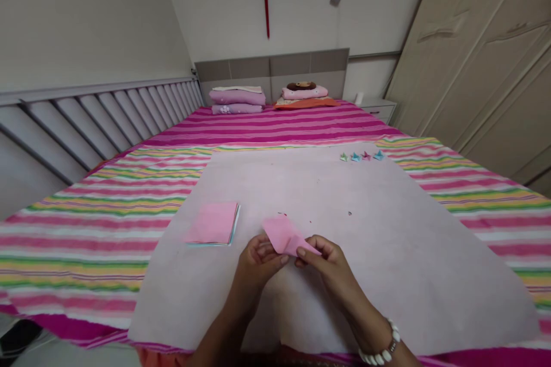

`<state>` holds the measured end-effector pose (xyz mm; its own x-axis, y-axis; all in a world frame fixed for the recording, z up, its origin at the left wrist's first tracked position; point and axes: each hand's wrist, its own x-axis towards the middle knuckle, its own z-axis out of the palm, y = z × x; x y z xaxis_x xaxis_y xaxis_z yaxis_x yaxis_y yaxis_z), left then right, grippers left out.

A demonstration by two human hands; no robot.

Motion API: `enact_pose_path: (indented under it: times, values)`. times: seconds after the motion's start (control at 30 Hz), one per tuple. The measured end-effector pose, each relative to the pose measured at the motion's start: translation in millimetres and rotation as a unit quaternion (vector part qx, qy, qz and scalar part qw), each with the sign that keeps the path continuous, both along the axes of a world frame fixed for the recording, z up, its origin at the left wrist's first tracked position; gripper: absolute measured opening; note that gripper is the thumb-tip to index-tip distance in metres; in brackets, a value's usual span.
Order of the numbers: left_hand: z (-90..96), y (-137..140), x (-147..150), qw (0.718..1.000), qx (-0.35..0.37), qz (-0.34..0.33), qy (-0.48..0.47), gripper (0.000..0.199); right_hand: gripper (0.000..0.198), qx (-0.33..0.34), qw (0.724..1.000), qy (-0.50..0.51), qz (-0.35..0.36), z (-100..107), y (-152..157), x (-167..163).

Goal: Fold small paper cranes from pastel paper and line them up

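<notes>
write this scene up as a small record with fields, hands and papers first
hands: left hand and right hand both hold the pink paper
paper state: partly folded
paper stack: pink on top, other colours at its edge, left of the hands
small folded pieces: four, green, blue, pink and blue, near the far right corner
surface: pale sheet over a striped bedcover
bracelet: right wrist

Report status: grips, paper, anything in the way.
Left-hand grip and right-hand grip both on partly folded pink paper sheet. Square pink-topped paper stack left of both grips, out of the way.
</notes>
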<state>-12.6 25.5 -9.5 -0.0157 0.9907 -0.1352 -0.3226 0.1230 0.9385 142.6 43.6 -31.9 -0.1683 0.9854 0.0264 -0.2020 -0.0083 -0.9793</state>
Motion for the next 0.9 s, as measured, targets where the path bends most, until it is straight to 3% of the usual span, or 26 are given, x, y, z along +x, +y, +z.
enact_pose_path:
  times: [0.13,0.2,0.3,0.37,0.57,0.9]
  values:
    - [-0.6,-1,-2,1.000,0.021,0.015,0.001,0.094,0.026,0.017,1.000,0.001,0.007,-2,1,2]
    - [-1.6,-2,-4,1.000,0.021,-0.011,0.018,0.077,0.024,0.020,1.000,0.002,0.013,-2,1,3]
    - [-3.6,-2,-8,0.996,0.028,-0.020,0.083,0.026,0.024,0.018,1.000,0.011,0.015,-1,1,4]
    - [-4.5,-1,-10,0.991,0.048,-0.004,0.125,0.014,0.025,0.013,1.000,0.019,0.014,0,1,4]
    - [-4.0,-1,-10,0.981,0.071,0.038,0.176,0.009,0.026,-0.011,0.999,0.032,-0.001,0,0,2]
    - [-5.4,-2,-10,0.989,-0.011,0.113,0.094,0.021,0.025,-0.057,0.995,0.068,-0.040,3,-7,-2]
